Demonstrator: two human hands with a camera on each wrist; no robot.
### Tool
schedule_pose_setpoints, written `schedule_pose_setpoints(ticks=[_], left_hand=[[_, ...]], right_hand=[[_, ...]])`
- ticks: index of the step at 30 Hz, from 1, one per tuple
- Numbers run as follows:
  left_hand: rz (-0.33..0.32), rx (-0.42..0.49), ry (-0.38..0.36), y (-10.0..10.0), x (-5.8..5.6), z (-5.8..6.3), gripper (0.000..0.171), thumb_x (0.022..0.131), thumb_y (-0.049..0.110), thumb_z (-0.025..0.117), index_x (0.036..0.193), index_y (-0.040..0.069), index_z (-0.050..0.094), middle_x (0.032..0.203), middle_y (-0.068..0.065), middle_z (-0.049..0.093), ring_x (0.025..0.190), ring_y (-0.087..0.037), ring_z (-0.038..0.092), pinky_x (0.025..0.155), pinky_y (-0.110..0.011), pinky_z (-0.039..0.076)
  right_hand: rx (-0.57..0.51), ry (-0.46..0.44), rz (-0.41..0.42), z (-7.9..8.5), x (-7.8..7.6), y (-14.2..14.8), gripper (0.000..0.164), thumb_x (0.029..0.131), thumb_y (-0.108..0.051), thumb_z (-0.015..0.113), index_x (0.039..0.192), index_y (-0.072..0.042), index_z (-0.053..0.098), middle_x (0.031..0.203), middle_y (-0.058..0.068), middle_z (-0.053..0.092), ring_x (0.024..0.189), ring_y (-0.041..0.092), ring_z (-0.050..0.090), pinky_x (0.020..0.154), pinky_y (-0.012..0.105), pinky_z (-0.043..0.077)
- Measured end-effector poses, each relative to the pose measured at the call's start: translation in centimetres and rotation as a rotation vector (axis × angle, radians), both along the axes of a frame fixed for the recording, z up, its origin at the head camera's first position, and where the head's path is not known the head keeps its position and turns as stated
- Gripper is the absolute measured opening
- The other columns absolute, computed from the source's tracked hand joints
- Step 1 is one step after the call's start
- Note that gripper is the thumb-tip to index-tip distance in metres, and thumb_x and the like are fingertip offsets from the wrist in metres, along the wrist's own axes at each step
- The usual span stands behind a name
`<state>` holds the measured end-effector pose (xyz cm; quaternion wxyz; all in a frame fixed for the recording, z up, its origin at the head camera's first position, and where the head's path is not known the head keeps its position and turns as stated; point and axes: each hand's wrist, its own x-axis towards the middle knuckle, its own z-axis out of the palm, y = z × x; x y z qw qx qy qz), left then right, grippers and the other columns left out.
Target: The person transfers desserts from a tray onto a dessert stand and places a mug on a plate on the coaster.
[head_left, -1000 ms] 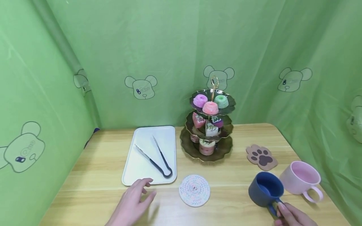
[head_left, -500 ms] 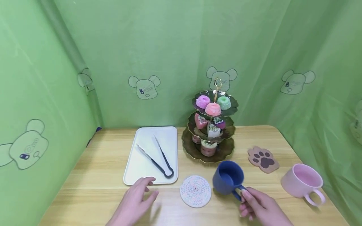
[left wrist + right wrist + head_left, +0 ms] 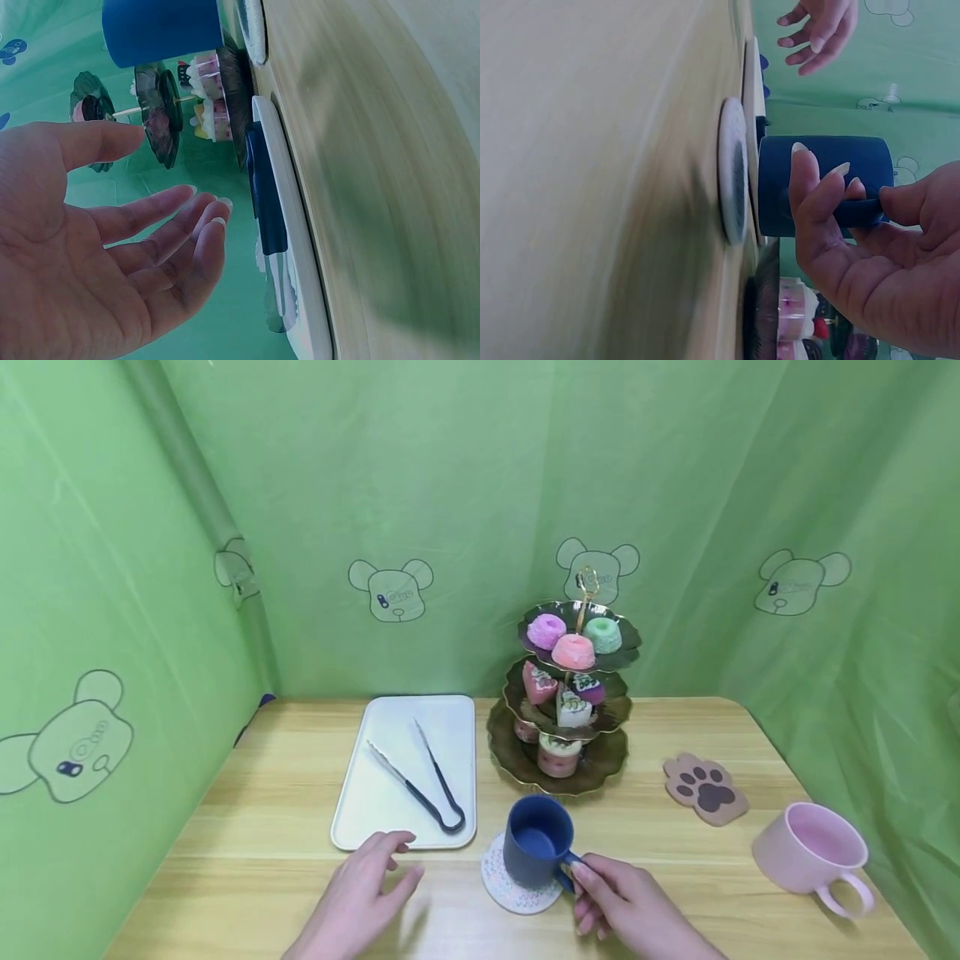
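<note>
The right hand (image 3: 626, 897) pinches the handle of a blue mug (image 3: 531, 847), thumb on one side and fingers curled round the other. Beneath the mug lies a round pastel woven coaster (image 3: 522, 906); a narrow gap shows between the coaster (image 3: 733, 172) and the mug's base (image 3: 817, 161) in the right wrist view. The mug stands upright. The left hand (image 3: 360, 893) hovers at the near edge of a white tray (image 3: 352, 818), holding nothing, its fingers loosely bent. On that tray lie tongs (image 3: 431, 802) with black handles.
Behind the mug stands a three-tier dark stand (image 3: 510, 768) with several small cakes. A brown paw-shaped coaster (image 3: 705, 789) and a pink mug (image 3: 802, 860) sit at the right of the wooden table (image 3: 247, 827). Green curtains (image 3: 465, 460) enclose the table.
The right hand has carried the blue mug leftward from beside the pink mug to over the round coaster. The left hand stays nearly still; the head view shifts slightly.
</note>
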<state>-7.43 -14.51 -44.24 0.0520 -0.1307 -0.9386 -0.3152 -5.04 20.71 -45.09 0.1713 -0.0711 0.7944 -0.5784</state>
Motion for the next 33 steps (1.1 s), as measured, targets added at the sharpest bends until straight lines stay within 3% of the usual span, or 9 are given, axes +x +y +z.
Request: schedule_pose_setpoints(ticks=[15, 25, 29, 33], left_hand=[[-0.024, 0.007, -0.005, 0.6, -0.3, -0.2, 0.034, 0.094, 0.024, 0.08, 0.125, 0.013, 0.071, 0.115, 0.0, 0.071, 0.097, -0.018, 0.07, 0.081, -0.033, 0.062], [-0.013, -0.018, 0.004, 1.0, -0.6, 0.2, 0.035, 0.094, 0.026, 0.079, 0.125, 0.013, 0.071, 0.114, -0.001, 0.072, 0.097, -0.017, 0.07, 0.082, -0.036, 0.063], [-0.032, -0.021, 0.019, 1.2, -1.0, 0.5, 0.035, 0.095, 0.026, 0.079, 0.126, 0.012, 0.071, 0.118, -0.002, 0.072, 0.099, -0.018, 0.07, 0.085, -0.038, 0.063], [-0.066, -0.027, 0.041, 1.6, -1.3, 0.8, 0.036, 0.094, 0.024, 0.079, 0.127, 0.011, 0.071, 0.119, -0.003, 0.072, 0.104, -0.02, 0.07, 0.09, -0.042, 0.063]], right_hand=[[-0.005, -0.03, 0.01, -1.0, -0.5, -1.0, 0.034, 0.113, -0.029, 0.051, 0.099, 0.0, 0.063, 0.083, 0.01, 0.069, 0.072, 0.023, 0.07, 0.055, 0.033, 0.063], [-0.019, -0.031, 0.069, -0.6, -0.8, -0.4, 0.037, 0.112, -0.034, 0.051, 0.103, -0.001, 0.064, 0.084, 0.012, 0.069, 0.071, 0.025, 0.071, 0.06, 0.044, 0.067], [0.147, 0.126, 0.067, 0.8, -1.5, 0.9, 0.037, 0.113, -0.037, 0.047, 0.105, -0.007, 0.066, 0.081, 0.006, 0.068, 0.068, 0.02, 0.068, 0.058, 0.035, 0.065], [0.491, 0.303, -0.008, 3.0, -3.7, 3.0, 0.035, 0.112, -0.041, 0.05, 0.103, -0.014, 0.07, 0.068, -0.005, 0.058, 0.055, 0.011, 0.054, 0.049, 0.027, 0.053]])
